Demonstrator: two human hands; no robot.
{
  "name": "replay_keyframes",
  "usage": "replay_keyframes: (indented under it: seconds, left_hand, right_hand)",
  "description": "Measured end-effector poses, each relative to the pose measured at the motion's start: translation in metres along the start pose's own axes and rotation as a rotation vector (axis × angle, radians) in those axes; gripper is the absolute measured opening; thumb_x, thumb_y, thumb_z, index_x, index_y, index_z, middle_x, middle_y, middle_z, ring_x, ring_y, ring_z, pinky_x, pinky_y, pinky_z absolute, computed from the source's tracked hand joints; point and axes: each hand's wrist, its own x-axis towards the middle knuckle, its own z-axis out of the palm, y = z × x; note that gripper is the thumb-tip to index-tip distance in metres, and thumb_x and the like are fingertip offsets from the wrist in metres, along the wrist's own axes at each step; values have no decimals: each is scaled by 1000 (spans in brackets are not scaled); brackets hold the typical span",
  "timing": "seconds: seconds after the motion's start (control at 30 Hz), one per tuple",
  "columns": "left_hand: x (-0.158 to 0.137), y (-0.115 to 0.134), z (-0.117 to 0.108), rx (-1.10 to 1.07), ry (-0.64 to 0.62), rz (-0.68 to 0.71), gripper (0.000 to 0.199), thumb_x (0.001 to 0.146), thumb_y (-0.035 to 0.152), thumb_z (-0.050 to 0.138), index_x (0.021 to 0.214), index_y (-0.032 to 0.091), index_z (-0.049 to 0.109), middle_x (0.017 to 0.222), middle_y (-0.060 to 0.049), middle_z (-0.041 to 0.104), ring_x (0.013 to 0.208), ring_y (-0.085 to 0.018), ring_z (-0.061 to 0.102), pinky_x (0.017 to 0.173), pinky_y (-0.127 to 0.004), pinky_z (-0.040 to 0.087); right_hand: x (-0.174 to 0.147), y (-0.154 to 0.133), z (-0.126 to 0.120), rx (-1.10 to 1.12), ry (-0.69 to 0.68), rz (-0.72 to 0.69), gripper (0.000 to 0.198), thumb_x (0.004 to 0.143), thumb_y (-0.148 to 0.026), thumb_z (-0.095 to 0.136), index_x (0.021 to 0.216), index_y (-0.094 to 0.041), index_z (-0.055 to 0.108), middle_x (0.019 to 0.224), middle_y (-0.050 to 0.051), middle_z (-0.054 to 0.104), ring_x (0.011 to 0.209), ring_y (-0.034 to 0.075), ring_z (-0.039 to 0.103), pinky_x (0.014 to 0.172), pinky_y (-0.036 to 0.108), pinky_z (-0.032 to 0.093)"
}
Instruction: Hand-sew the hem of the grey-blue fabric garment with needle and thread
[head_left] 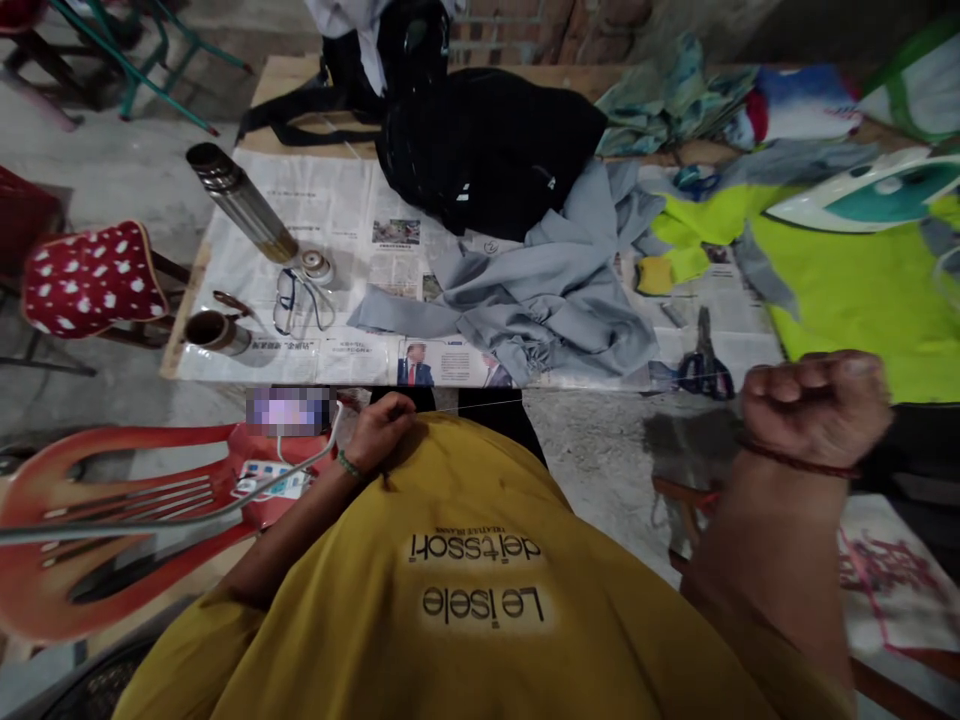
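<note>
A thin thread stretches across the front of my yellow shirt, just below the table's near edge. My left hand is closed at the thread's left end, close against the shirt. The line runs rightward, growing too faint to follow fully, toward my right hand. That hand is raised in a fist with its fingers curled in; whatever lies inside is hidden. Dark-handled scissors lie on the table just left of the fist. Crumpled grey cloth rests ahead, between my hands.
Newspaper covers the table. On it are a steel thermos, its cup, eyeglasses and a black bag. An iron sits on lime cloth. A red chair stands left.
</note>
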Motion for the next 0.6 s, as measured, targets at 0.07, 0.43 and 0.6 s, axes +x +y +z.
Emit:
replay_keyframes:
  seconds: [0.07,0.43,0.6]
  left_hand:
    - [1,-2,1,-19,31,-18,12,72,31,67,77,20,68,75,0,66,74,-15,58,74,-27,48]
    - [20,5,20,27,-69,-20,7,70,26,66,74,20,67,70,1,66,66,-14,56,66,-24,46]
    - [29,9,31,88,-196,28,7,71,22,64,76,18,68,71,1,67,66,-13,57,68,-25,46]
  right_hand:
    - [-6,-14,-6,-67,7,19,61,39,-59,91,43,-24,42,36,-6,36,26,10,27,36,31,29]
    - [-34,0,-24,111,250,262,58,57,-56,87,46,-23,40,45,-9,22,36,6,10,43,29,19]
    - [-17,3,-7,677,503,288,52,98,-40,62,49,-23,59,47,-6,46,33,6,36,40,24,29]
